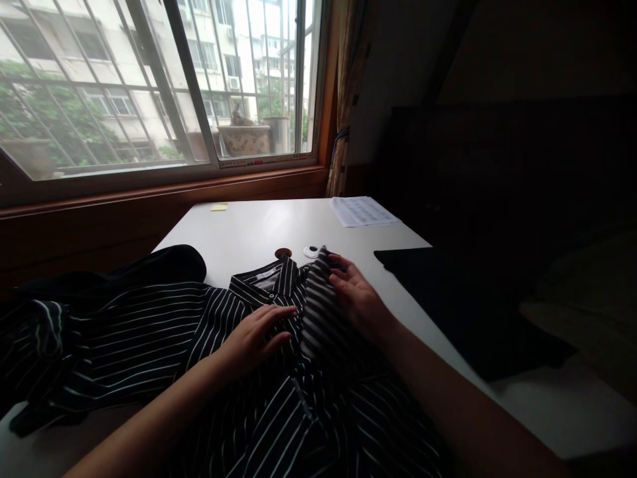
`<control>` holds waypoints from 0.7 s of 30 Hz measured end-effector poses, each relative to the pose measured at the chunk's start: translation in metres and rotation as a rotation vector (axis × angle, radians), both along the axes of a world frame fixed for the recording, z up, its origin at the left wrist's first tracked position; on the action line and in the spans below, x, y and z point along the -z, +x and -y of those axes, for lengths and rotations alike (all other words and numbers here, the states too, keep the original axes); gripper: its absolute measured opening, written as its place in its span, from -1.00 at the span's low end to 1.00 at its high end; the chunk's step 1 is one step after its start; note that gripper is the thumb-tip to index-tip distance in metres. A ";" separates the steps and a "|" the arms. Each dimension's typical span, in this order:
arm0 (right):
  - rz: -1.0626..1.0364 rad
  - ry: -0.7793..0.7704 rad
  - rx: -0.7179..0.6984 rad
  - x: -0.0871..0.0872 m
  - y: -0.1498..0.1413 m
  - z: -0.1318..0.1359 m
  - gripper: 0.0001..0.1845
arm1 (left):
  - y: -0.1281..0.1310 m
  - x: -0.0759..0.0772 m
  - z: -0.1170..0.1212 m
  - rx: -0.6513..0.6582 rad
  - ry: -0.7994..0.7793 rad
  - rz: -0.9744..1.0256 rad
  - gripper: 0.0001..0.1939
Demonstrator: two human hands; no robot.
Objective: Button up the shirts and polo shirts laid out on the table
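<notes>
A black shirt with white stripes is spread across the white table, its collar toward the window. One sleeve reaches out to the left. My left hand rests over the shirt front just below the collar, fingers stretched and apart. To the right of the collar, my right hand pinches a raised fold of the shirt, blurred by motion. Part of that fold hides the shirt's right shoulder. Beyond the collar lie a brown round object and a white round object with a dark centre.
Printed papers lie at the table's far right corner, and a yellow note at the far left. Dark cloth hangs over the right edge. Behind the shirt's left sleeve is a dark rounded item. A barred window stands ahead.
</notes>
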State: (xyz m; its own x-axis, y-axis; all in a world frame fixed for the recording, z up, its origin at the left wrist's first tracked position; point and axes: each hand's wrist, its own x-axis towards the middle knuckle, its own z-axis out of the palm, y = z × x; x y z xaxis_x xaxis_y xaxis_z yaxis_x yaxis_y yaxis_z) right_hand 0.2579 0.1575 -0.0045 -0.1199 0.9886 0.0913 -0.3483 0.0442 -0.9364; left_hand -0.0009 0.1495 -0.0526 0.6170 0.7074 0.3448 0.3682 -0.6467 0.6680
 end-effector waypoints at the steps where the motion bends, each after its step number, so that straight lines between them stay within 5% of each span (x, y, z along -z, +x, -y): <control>1: -0.012 -0.002 -0.101 0.004 -0.009 0.005 -0.46 | -0.001 0.002 0.002 0.034 -0.088 0.053 -0.53; 4: 0.008 0.019 -0.300 0.011 -0.024 0.016 -0.49 | -0.002 0.005 0.005 0.108 -0.424 0.247 -0.45; 8: 0.044 0.112 -0.312 0.007 -0.021 0.019 -0.59 | 0.000 -0.002 0.006 0.076 -0.738 0.465 -0.39; 12: 0.157 0.193 -0.242 0.007 -0.015 0.015 -0.62 | 0.005 -0.010 0.008 0.097 -0.804 0.470 -0.18; 17: 0.558 0.240 0.020 0.024 -0.011 0.004 -0.72 | 0.003 -0.015 0.004 0.044 -0.829 0.559 -0.31; 21: 0.859 0.173 -0.020 0.033 -0.007 -0.003 -0.62 | -0.002 -0.016 -0.003 -0.050 -0.868 0.627 -0.39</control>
State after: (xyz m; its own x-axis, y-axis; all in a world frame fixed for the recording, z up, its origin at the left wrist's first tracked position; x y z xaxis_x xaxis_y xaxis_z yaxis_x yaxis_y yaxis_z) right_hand 0.2507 0.1604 -0.0378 -0.2331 0.9662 0.1100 0.4718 0.2113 -0.8560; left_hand -0.0025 0.1521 -0.0364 0.4682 0.8825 -0.0432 -0.1871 0.1468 0.9713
